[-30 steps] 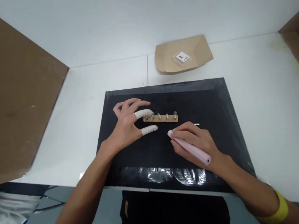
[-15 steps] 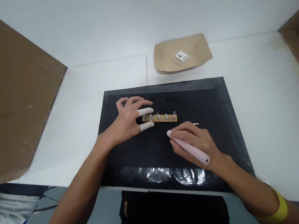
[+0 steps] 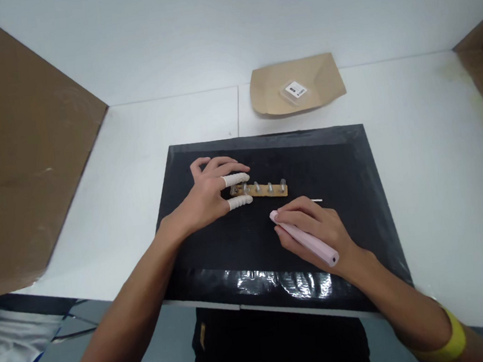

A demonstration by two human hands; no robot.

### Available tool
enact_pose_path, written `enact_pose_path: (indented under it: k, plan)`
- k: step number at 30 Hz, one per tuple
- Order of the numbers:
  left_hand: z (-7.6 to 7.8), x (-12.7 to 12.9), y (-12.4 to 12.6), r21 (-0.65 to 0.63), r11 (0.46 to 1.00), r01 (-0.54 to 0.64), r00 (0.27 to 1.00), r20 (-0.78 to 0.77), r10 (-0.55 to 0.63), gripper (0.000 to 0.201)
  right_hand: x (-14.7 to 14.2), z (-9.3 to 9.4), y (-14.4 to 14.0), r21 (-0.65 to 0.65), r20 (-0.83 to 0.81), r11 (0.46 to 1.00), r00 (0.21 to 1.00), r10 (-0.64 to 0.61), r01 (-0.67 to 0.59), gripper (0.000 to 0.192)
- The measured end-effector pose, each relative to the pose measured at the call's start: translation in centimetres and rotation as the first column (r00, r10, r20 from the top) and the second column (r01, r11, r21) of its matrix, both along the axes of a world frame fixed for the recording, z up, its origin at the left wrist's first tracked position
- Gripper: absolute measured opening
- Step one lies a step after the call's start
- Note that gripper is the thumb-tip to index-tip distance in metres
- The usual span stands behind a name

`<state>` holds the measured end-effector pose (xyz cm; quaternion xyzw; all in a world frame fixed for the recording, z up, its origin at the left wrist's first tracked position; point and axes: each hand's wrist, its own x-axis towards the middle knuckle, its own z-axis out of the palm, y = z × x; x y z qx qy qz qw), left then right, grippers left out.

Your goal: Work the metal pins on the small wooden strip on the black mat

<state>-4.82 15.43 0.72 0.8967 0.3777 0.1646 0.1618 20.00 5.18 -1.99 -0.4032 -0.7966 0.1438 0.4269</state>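
Observation:
My left hand (image 3: 210,190) has white finger cots on the thumb and index finger. These two fingers sit on either side of the left part of a narrow tan strip (image 3: 264,191) and pinch it, while the other fingers stretch out above. Several small clear caps or tubes (image 3: 283,185) stand in a row along the strip; what they are exactly is too small to tell. A thick, pale pink pen-shaped tool (image 3: 307,238) is gripped in my right hand (image 3: 323,227), below and right of the strip. Its blunt front end points up-left, apart from the strip.
Everything lies on a black mat (image 3: 227,246) on the white table (image 3: 433,182). A thin white stick (image 3: 317,200) shows just past my right hand. At the back, a brown paper tray (image 3: 320,73) holds a small clear labelled box (image 3: 295,90). Brown boards flank both sides.
The whole view has shifted very slightly. Both hands, the strip and the pink tool keep the same places relative to each other.

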Motion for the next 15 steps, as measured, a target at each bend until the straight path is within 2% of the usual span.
enact_pose_path:
  k: [11, 15]
  plan:
    - [-0.20, 0.10, 0.16, -0.055, 0.998, 0.025, 1.000, 0.008, -0.024, 0.034, -0.07, -0.23, -0.06, -0.021, 0.002, 1.000, 1.000, -0.004, 0.004, 0.015]
    - [0.06, 0.08, -0.12, -0.070, 0.997, 0.012, 1.000, 0.011, -0.011, 0.047, -0.02, -0.20, -0.01, -0.009, 0.004, 1.000, 1.000, -0.004, 0.004, 0.016]
